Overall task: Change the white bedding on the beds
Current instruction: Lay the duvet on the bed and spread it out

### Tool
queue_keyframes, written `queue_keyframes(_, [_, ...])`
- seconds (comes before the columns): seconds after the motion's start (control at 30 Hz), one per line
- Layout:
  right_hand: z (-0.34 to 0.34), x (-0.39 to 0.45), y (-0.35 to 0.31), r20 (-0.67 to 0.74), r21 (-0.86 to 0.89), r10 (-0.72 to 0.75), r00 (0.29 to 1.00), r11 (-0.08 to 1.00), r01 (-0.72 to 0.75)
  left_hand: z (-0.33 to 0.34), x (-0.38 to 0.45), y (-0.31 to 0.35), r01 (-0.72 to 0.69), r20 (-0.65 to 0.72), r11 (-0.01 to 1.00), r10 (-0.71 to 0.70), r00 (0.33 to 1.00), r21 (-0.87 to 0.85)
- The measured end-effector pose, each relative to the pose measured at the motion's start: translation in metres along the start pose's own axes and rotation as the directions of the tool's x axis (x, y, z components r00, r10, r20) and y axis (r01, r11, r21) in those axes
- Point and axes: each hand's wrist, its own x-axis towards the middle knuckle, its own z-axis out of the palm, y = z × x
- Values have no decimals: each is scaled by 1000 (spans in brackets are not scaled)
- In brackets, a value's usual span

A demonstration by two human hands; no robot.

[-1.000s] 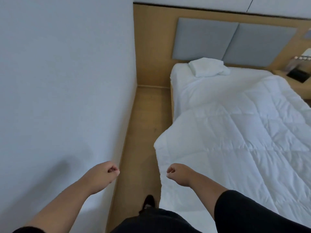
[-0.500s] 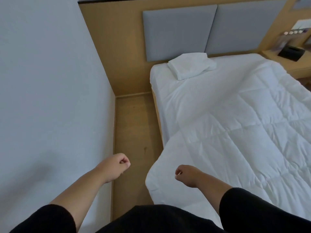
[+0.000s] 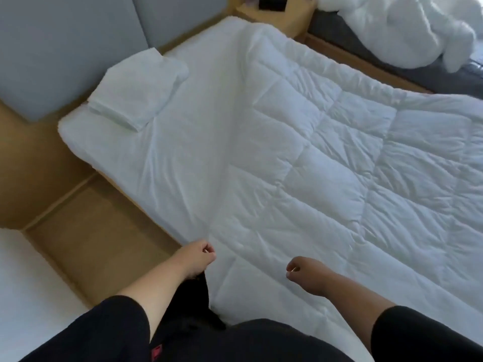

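**Now at the near bed's side, both hands curled and holding nothing**

Both hands hang over the near side edge of the bed point(image 3: 78, 131). The left hand point(image 3: 196, 258) sits right at the edge of the mattress, fingers curled into a loose fist with nothing in it. The right hand point(image 3: 307, 275) hovers above the quilted white duvet point(image 3: 339, 178), fingers likewise curled and holding nothing. The duvet covers most of the bed, leaving a strip of white sheet point(image 3: 183, 131) bare toward the head end. A folded white bundle point(image 3: 136, 90) lies at the head corner, against the grey headboard panels point(image 3: 65, 48). Beyond the far edge stands a wooden nightstand point(image 3: 274, 17), and past it a second bed point(image 3: 392, 64) carries a crumpled heap of white bedding point(image 3: 392, 24).
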Motion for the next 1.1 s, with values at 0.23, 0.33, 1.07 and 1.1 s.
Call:
queue_keyframes(0.23, [35,50,-63,51,339,305,951,890,-303,-43,188,-2,66,262,981,-114,958,185])
queue_keyframes(0.33, [60,71,-97,114,452,333,936,822,-347,-26,207,-18,125,430,985,-166,888,122])
queue_keyframes(1.07, [143,-47,-159,-529,803,669,521,593,55,-16,-10,110,-268,327,842,447,833,-469])
queue_keyframes(1.1, [134,-56,-152,-556,789,658,508,610,74,-19,-20,119,-272,332,839,454,827,-471])
